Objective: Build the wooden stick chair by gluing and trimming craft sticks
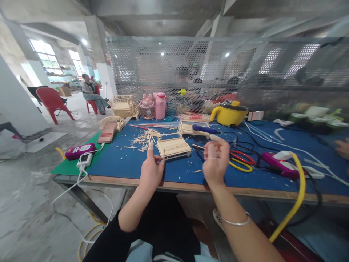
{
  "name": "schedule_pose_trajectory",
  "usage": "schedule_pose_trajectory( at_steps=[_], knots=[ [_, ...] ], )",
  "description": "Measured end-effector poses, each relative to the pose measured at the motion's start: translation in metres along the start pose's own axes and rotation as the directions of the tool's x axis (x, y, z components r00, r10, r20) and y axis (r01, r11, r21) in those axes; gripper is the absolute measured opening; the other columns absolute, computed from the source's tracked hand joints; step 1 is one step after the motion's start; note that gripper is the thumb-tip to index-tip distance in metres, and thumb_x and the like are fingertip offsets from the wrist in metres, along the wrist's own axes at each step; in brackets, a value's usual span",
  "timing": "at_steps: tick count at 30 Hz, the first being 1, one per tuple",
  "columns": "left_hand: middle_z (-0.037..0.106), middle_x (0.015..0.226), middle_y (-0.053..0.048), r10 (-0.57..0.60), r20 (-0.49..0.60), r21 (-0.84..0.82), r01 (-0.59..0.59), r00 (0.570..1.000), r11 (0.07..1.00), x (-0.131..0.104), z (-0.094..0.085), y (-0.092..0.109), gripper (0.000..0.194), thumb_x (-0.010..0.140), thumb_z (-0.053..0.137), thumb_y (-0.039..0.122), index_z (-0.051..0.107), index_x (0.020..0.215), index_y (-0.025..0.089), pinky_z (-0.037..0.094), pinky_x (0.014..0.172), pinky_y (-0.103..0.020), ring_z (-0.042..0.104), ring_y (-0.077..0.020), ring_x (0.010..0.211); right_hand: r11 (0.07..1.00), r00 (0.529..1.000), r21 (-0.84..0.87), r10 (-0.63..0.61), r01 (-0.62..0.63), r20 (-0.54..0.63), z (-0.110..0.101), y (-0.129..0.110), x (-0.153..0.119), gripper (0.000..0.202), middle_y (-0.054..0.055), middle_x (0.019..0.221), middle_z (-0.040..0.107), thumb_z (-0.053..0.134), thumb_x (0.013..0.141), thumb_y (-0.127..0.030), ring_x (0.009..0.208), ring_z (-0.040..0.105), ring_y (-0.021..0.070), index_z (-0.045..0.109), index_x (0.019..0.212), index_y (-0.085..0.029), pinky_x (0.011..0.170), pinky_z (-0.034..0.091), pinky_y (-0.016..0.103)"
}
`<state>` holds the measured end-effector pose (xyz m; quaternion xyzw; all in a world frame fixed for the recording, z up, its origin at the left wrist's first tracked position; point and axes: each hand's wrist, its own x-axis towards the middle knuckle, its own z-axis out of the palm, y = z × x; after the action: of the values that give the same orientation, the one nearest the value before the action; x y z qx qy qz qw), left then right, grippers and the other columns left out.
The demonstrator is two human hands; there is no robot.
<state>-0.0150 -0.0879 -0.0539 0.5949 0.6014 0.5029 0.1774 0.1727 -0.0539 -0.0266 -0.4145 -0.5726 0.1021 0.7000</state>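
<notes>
Near the front of the blue-topped table, my left hand (151,167) has its index finger stretched out. Its thumb and other fingers pinch a thin upright wooden stick (164,153) at the near left corner of a small stick-built model bed (174,146). To the right, my right hand (216,162) is closed with curled fingers around a short wooden stick (199,146) pointing left. Pale coverings show on some fingertips. Behind stands a second model frame (188,128), with a blue-handled glue gun (204,129) lying across it.
Loose stick pieces (144,140) lie left of the model. Red-and-yellow handles (242,160) and dark cables are at right, near a purple power strip (280,163). A yellow pot (230,114) and pink bottle (160,105) stand behind, before a perforated metal screen (152,62).
</notes>
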Motion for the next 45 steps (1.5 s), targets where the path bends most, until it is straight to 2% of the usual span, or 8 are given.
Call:
schedule_pose_trajectory(
  at_steps=[3, 7, 12, 20, 25, 30, 36, 45],
  knots=[
    [0.069, 0.083, -0.002, 0.002, 0.024, 0.051, -0.003, 1.0, 0.999, 0.001, -0.001, 0.003, 0.077, 0.078, 0.058, 0.017, 0.018, 0.144, 0.015, 0.046, 0.068, -0.027, 0.061, -0.0149, 0.066, 0.97, 0.999, -0.245, -0.014, 0.002, -0.048, -0.037, 0.016, 0.023, 0.027, 0.003, 0.074, 0.059, 0.044, 0.087, -0.036, 0.062, 0.051, 0.0144, 0.062, 0.096, -0.018, 0.058, 0.041, 0.026],
    [0.069, 0.085, -0.002, -0.017, 0.04, 0.094, 0.013, 0.999, 0.995, 0.003, 0.0, 0.005, 0.076, 0.079, 0.056, 0.017, 0.017, 0.144, 0.016, 0.045, 0.069, -0.028, 0.061, -0.0157, 0.068, 0.711, 0.915, -0.694, 0.197, 0.114, 0.352, -0.064, 0.039, 0.059, 0.023, 0.006, 0.085, 0.069, 0.053, 0.08, -0.028, 0.073, 0.061, 0.0194, 0.071, 0.091, -0.019, 0.069, 0.044, 0.03],
    [0.069, 0.087, -0.001, -0.055, 0.064, 0.141, 0.045, 0.996, 0.989, 0.005, 0.004, 0.007, 0.075, 0.081, 0.055, 0.022, 0.017, 0.145, 0.02, 0.043, 0.068, -0.028, 0.063, -0.0174, 0.072, 0.428, 0.735, -0.809, 0.375, 0.404, 0.565, -0.049, 0.053, 0.078, 0.026, 0.007, 0.098, 0.069, 0.051, 0.084, -0.032, 0.085, 0.063, 0.0218, 0.072, 0.097, -0.024, 0.064, 0.042, 0.028],
    [0.07, 0.093, -0.002, -0.03, 0.172, -0.067, 0.042, 0.985, 0.997, 0.002, 0.001, 0.001, 0.076, 0.081, 0.055, 0.025, 0.015, 0.145, 0.022, 0.044, 0.075, -0.029, 0.062, -0.0163, 0.078, 0.358, 0.708, -0.8, 0.379, 0.482, 0.596, -0.031, 0.055, 0.081, 0.024, 0.013, 0.092, 0.07, 0.046, 0.084, -0.022, 0.084, 0.064, 0.0256, 0.069, 0.079, -0.018, 0.064, 0.042, 0.03],
    [0.068, 0.089, -0.002, -0.075, 0.101, -0.175, 0.092, 0.992, 0.98, -0.001, -0.003, 0.001, 0.068, 0.081, 0.053, 0.025, 0.023, 0.141, 0.018, 0.045, 0.071, -0.027, 0.061, -0.0143, 0.074, 0.665, 0.817, -0.726, 0.315, 0.174, 0.484, -0.022, 0.013, 0.08, 0.014, 0.008, 0.078, 0.068, 0.045, 0.084, -0.023, 0.07, 0.063, 0.02, 0.058, 0.085, -0.019, 0.064, 0.044, 0.029],
    [0.067, 0.087, 0.0, -0.042, 0.083, -0.212, 0.059, 0.996, 0.975, -0.003, -0.003, 0.0, 0.066, 0.08, 0.053, 0.021, 0.025, 0.14, 0.018, 0.045, 0.072, -0.026, 0.06, -0.0131, 0.074, 0.917, 0.611, -0.293, 0.398, -0.27, 0.685, 0.017, -0.042, 0.061, 0.024, -0.003, 0.061, 0.06, 0.047, 0.078, -0.024, 0.045, 0.049, 0.0113, 0.046, 0.101, -0.019, 0.046, 0.038, 0.023],
    [0.067, 0.085, -0.001, -0.06, 0.062, -0.212, 0.072, 0.996, 0.975, -0.002, -0.005, 0.001, 0.061, 0.083, 0.051, 0.026, 0.027, 0.138, 0.017, 0.044, 0.068, -0.026, 0.059, -0.0138, 0.07, 0.928, 0.617, -0.368, 0.254, 0.062, 0.745, 0.056, -0.051, 0.048, 0.016, -0.009, 0.049, 0.042, 0.042, 0.079, -0.016, 0.043, 0.038, 0.0106, 0.048, 0.092, -0.021, 0.045, 0.029, 0.022],
    [0.066, 0.083, -0.001, -0.096, 0.037, -0.377, 0.103, 0.995, 0.92, 0.0, -0.005, -0.001, 0.06, 0.081, 0.057, 0.026, 0.033, 0.135, 0.019, 0.045, 0.067, -0.025, 0.059, -0.0132, 0.072, 0.795, 0.61, -0.407, 0.058, 0.45, 0.79, 0.057, -0.042, 0.043, 0.02, 0.0, 0.067, 0.06, 0.038, 0.086, -0.02, 0.063, 0.054, 0.0179, 0.048, 0.104, -0.019, 0.059, 0.031, 0.027]
  ],
)
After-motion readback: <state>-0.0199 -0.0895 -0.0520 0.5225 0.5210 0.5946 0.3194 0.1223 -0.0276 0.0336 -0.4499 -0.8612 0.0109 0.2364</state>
